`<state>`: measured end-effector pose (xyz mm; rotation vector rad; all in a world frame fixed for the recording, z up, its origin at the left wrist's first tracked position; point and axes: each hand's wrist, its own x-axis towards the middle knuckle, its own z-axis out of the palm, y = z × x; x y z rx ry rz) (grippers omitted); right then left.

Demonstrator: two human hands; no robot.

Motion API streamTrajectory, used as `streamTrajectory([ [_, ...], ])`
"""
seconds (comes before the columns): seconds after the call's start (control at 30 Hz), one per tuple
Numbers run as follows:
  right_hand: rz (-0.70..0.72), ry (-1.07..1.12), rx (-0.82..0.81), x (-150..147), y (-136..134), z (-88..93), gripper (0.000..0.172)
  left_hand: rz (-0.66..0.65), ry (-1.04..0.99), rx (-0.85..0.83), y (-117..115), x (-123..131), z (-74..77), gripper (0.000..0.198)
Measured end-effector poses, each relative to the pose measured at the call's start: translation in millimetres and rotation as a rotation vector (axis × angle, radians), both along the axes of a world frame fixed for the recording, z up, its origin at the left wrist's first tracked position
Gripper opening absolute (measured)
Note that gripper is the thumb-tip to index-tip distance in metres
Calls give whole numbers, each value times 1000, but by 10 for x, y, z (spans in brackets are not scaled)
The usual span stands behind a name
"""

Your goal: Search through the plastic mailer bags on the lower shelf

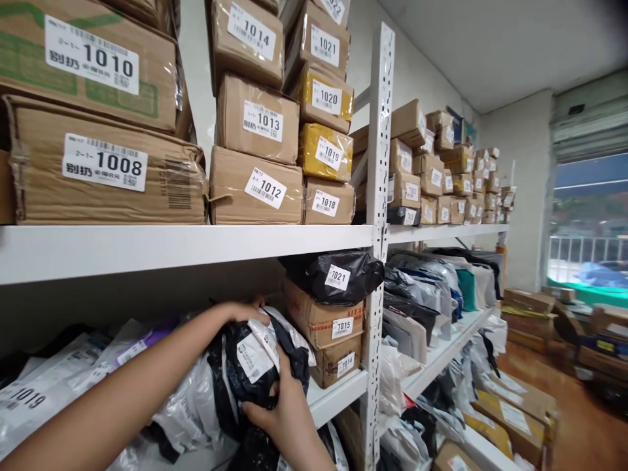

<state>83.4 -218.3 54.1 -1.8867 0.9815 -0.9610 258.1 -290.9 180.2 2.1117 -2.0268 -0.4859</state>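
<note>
A black plastic parcel bag [248,386] with a white shipping label lies among other bags on the lower shelf. My left hand [245,312] reaches in from the left and is closed over its top edge, the fingertips partly hidden. From below, my right hand [287,405] grips the bag's right side, thumb in front and fingers by the label. Just right of the hands, a carton marked 7015 [321,320] is stacked on one marked 7014 [333,362], with a black bag marked 7021 [360,278] on top.
White and grey mailer bags [53,379] crowd the shelf at left. The upper shelf's white front beam [186,252] runs above my arms, under several numbered cartons [110,163]. A perforated white post [375,327] stands at right, with more loaded shelves and floor cartons [530,320] beyond.
</note>
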Motion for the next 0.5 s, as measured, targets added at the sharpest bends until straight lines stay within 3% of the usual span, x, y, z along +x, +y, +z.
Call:
streamTrajectory([
  [0.17,58,-28,-18,16,15,-22,104,-2,-54,53,59,-24,112,76],
  [0.33,-2,-124,24,-5,-30,-205,103,4,-147,-13,30,-189,115,82],
  [0.43,-90,-165,22,-65,-77,-348,95,-61,-193,-156,100,-276,156,65],
  [0.5,-121,-165,16,-106,-104,-393,93,-186,-166,-134,166,-317,216,44],
])
